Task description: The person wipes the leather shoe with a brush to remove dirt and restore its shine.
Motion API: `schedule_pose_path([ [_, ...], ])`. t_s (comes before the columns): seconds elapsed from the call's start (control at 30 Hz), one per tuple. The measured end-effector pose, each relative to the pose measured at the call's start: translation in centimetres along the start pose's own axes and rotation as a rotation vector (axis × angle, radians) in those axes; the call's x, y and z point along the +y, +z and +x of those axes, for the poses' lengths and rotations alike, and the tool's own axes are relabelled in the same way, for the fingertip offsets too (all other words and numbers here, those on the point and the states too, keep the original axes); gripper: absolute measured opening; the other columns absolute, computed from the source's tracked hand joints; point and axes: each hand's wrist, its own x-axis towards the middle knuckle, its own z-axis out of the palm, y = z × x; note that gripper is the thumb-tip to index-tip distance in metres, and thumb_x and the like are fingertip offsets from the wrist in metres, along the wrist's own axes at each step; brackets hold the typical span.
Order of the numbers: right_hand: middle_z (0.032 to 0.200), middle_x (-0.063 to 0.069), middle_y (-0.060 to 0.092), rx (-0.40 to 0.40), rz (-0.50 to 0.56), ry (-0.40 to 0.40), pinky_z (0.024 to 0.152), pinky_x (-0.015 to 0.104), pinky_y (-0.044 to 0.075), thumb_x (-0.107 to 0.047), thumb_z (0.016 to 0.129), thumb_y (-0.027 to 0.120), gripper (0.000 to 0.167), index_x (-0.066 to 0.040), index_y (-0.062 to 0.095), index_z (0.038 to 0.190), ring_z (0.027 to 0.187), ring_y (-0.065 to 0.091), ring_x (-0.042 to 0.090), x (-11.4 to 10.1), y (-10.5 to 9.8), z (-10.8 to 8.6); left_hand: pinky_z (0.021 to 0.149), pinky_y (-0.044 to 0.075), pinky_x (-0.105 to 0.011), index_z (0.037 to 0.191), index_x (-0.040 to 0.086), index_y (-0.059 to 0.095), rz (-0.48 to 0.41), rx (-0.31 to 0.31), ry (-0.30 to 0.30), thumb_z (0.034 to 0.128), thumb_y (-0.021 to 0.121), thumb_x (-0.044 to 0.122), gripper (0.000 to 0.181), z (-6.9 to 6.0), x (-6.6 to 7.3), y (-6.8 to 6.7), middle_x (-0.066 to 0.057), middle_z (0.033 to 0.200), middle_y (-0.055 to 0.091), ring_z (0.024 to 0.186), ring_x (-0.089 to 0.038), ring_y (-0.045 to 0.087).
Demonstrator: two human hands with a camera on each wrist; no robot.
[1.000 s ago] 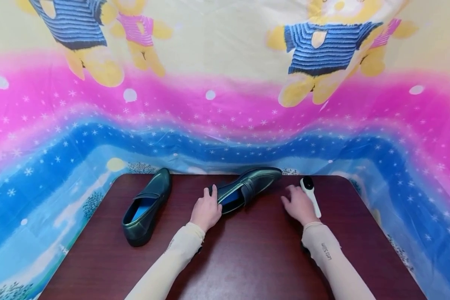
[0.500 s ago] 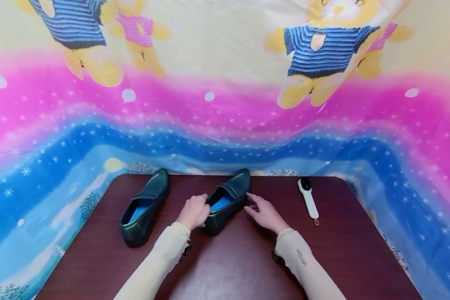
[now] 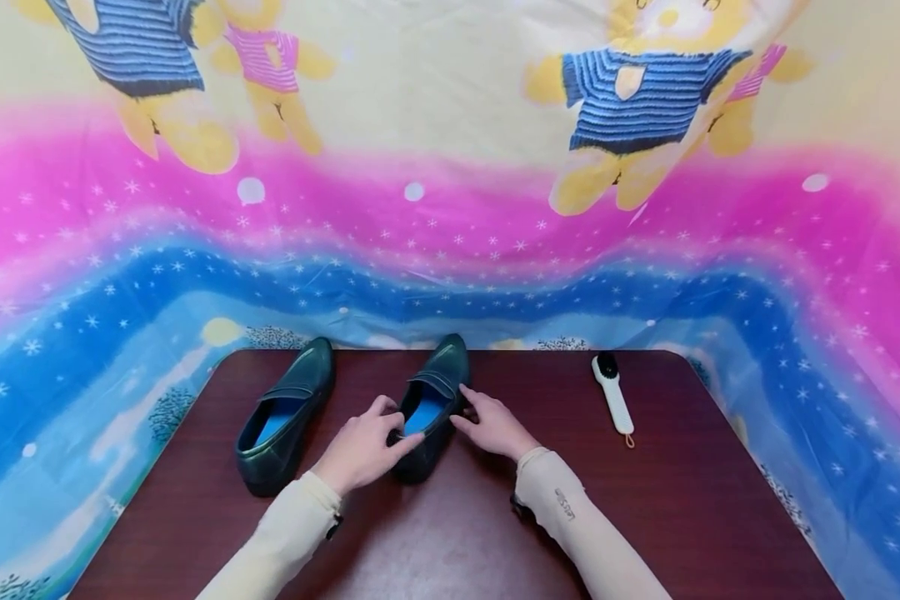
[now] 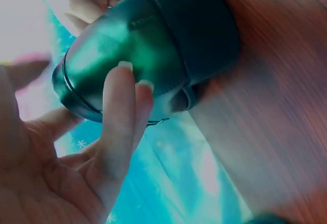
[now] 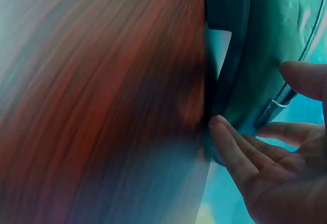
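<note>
Two dark green loafers with blue insoles stand side by side on the table, toes toward the back. My left hand (image 3: 362,446) is at the heel of the right-hand loafer (image 3: 450,367), fingers extended; in the left wrist view its fingertips lie over or against the heel (image 4: 158,50), and contact is unclear. Along the same loafer's right side is my right hand (image 3: 492,423). Its fingers are fairly straight, with the tips at the side and sole in the right wrist view, where the loafer's side (image 5: 271,25) fills the upper right. The other loafer (image 3: 305,375) stands to the left, untouched.
A white-handled brush (image 3: 615,404) with black bristles and a small loop lies at the table's right. The dark red-brown wooden table (image 3: 682,500) ends at the back against a hanging patterned cloth (image 3: 450,217).
The right-hand loafer has moved left and turned from slanting right to nearly parallel with the other. My right hand has left the brush area and come to the loafer's side. The left hand has loosened.
</note>
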Motion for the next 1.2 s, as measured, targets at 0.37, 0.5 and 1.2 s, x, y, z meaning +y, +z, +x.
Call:
schedule_pose_path([
  [0.37,0.164,0.013,0.040,-0.101,-0.017,-0.044,0.119,0.051,0.038,-0.041,0.106,0.057,0.070,-0.018,0.027,0.165,0.148,0.045,0.031,-3.6,3.6,2.9,0.083,0.052,-0.041,0.087,0.024,0.077,0.369,0.213,0.231,0.0755,0.089,0.051,0.032,-3.2,-3.3,-2.0,0.001,0.113,0.068,0.103,-0.021,0.059],
  [0.5,0.165,0.011,0.038,-0.112,-0.020,-0.053,0.121,0.050,0.036,-0.041,0.106,0.057,0.070,-0.019,0.026,0.166,0.152,0.039,0.030,-4.7,5.0,3.8,0.092,0.050,-0.047,0.085,0.023,0.078,0.377,0.219,0.219,0.0728,0.091,0.051,0.033,-3.9,-4.5,-2.7,0.001,0.105,0.067,0.107,-0.022,0.057],
  [1.2,0.169,0.007,0.032,-0.132,-0.013,-0.108,0.124,0.047,0.030,-0.038,0.106,0.057,0.071,-0.020,0.023,0.166,0.156,0.032,0.026,-7.5,8.6,5.1,0.102,0.047,-0.054,0.075,0.026,0.068,0.335,0.186,0.163,0.0743,0.090,0.048,0.032,-5.9,-7.2,-4.0,0.004,0.098,0.067,0.101,-0.022,0.061],
])
